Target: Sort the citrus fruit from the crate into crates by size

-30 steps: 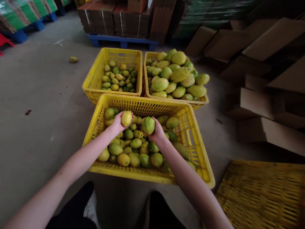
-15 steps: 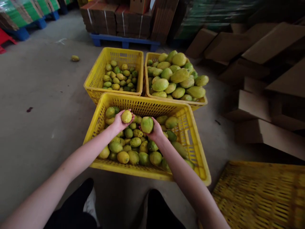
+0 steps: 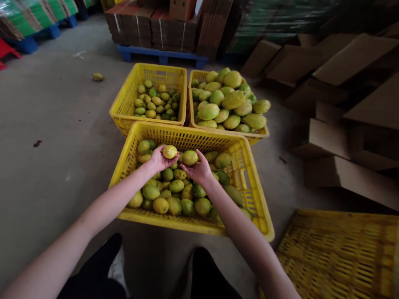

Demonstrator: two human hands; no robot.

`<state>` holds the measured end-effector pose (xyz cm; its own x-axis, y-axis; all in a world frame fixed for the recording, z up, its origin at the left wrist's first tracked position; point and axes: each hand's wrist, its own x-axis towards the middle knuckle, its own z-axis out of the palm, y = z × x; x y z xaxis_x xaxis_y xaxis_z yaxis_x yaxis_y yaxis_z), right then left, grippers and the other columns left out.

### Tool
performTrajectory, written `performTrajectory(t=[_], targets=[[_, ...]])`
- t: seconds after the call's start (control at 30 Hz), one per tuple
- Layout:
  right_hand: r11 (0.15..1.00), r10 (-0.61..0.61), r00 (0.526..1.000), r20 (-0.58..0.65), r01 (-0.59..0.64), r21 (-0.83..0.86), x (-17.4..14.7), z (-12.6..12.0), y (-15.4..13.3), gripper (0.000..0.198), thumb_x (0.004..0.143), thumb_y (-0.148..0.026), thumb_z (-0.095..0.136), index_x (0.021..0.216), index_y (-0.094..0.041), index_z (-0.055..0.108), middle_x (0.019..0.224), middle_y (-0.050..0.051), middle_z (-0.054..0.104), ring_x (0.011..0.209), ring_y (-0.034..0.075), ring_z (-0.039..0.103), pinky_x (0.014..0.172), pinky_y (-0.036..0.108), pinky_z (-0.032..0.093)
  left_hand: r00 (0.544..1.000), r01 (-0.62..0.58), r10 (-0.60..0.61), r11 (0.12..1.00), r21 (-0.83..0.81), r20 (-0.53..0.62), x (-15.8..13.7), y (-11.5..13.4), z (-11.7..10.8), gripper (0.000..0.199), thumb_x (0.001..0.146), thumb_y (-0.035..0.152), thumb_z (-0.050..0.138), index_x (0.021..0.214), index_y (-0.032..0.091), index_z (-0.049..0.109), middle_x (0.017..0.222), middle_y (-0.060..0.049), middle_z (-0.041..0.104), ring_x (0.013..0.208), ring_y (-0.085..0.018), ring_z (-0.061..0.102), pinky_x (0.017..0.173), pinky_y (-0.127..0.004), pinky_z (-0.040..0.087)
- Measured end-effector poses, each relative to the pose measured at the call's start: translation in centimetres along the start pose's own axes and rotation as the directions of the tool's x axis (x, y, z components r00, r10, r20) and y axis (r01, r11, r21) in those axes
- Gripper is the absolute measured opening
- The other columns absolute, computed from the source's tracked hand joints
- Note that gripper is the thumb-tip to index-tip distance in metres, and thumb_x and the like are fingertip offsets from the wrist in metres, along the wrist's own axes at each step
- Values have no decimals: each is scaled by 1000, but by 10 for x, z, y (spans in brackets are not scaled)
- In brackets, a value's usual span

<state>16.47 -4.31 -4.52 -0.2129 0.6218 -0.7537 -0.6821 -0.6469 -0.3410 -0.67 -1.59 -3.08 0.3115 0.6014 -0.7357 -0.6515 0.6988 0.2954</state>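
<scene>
Over the nearest yellow crate (image 3: 183, 226), my left hand (image 3: 158, 161) cradles a small yellow papaya (image 3: 170, 152), palm up with the fingers beneath it. Beside it, a greenish-yellow papaya (image 3: 190, 158) rests in my right hand (image 3: 202, 171), with the thumb behind it and the fingers below. The two held fruits are close together but apart. Under both hands, the crate holds many green and yellow papayas (image 3: 160, 205), some hidden by my hands and forearms.
Behind stand two more crates: the left one (image 3: 116, 101) with small fruits, the right one (image 3: 260, 135) heaped with larger papayas. A single fruit (image 3: 97, 77) lies on the floor. Open cardboard boxes (image 3: 324, 139) are at right, above another yellow crate (image 3: 339, 253). A blue pallet (image 3: 163, 56) bears flattened cartons.
The papaya in my right hand has turned and shifted slightly up and left, and the fingers are more extended. My left hand's papaya has moved slightly right and rotated.
</scene>
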Motion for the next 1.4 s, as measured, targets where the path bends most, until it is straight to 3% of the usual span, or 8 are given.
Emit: performTrajectory(t=[0.33, 0.57, 0.67, 0.73, 0.83, 0.93, 1.13, 1.4], targets=[[997, -2, 995, -103, -7, -79, 0, 0, 0, 50, 95, -62, 47, 103, -15, 62, 78, 10, 64, 67, 21, 64, 51, 29, 57, 997, -68, 68, 998, 1, 32, -6, 0, 7, 35, 101, 30, 27, 99, 12, 58, 73, -9, 63, 62, -18, 64, 53, -26, 59], [921, -325, 932, -161, 273, -278, 4, 0, 5, 26, 76, -31, 70, 95, -22, 55, 83, 2, 63, 71, 18, 62, 58, 30, 58, 932, -347, 349, 791, 503, 94, 12, -7, -7, 25, 96, 33, 59, 115, 21, 50, 104, -9, 64, 77, -18, 67, 62, -28, 57], [745, -615, 772, -157, 505, -436, 8, -4, 7, 59, 54, -20, 81, 102, -26, 47, 99, -1, 59, 92, 20, 62, 79, 34, 59, 719, -637, 628, 424, 643, 299, 21, -9, -15, 51, 76, 24, 80, 117, 24, 51, 126, -10, 58, 109, -24, 64, 90, -40, 56], [473, -819, 573, -33, 641, -604, 10, -9, 7, 66, 49, -18, 81, 105, -27, 46, 108, 0, 55, 107, 23, 57, 99, 41, 53, 590, -727, 695, 235, 646, 411, 23, -8, -17, 56, 65, 18, 86, 111, 23, 54, 125, -8, 59, 119, -26, 59, 102, -42, 50], [-25, -906, 287, 310, 696, -718, 12, -16, 5, 54, 55, -16, 68, 105, -25, 50, 114, 5, 49, 116, 26, 51, 113, 50, 40, 549, -771, 701, 213, 601, 456, 16, -6, -15, 54, 55, 10, 87, 101, 22, 60, 116, -5, 64, 113, -25, 61, 105, -41, 48], [-233, -857, 186, 481, 693, -682, 11, -20, 5, 52, 60, -13, 61, 109, -26, 53, 116, 8, 45, 118, 29, 50, 113, 54, 38, 554, -800, 709, 308, 516, 436, 4, -7, -10, 50, 53, 5, 86, 96, 22, 66, 113, -4, 66, 118, -24, 60, 108, -34, 46], [-94, -827, 289, 482, 774, -626, -1, -14, 6, 51, 62, -16, 71, 110, -27, 58, 120, 8, 50, 121, 30, 50, 116, 53, 36, 667, -742, 657, 545, 390, 351, -7, -9, -5, 49, 53, -8, 81, 90, 22, 71, 123, -3, 64, 133, -22, 51, 102, -24, 49], [792, -563, 801, 204, 594, -141, -13, 5, 8, 42, 60, -14, 72, 99, -27, 62, 90, -4, 68, 84, 17, 63, 69, 25, 54, 935, -285, 259, 956, 76, 243, -6, 5, -5, 47, 76, 11, 54, 121, 15, 66, 97, -7, 72, 78, -18, 68, 72, -31, 58]])
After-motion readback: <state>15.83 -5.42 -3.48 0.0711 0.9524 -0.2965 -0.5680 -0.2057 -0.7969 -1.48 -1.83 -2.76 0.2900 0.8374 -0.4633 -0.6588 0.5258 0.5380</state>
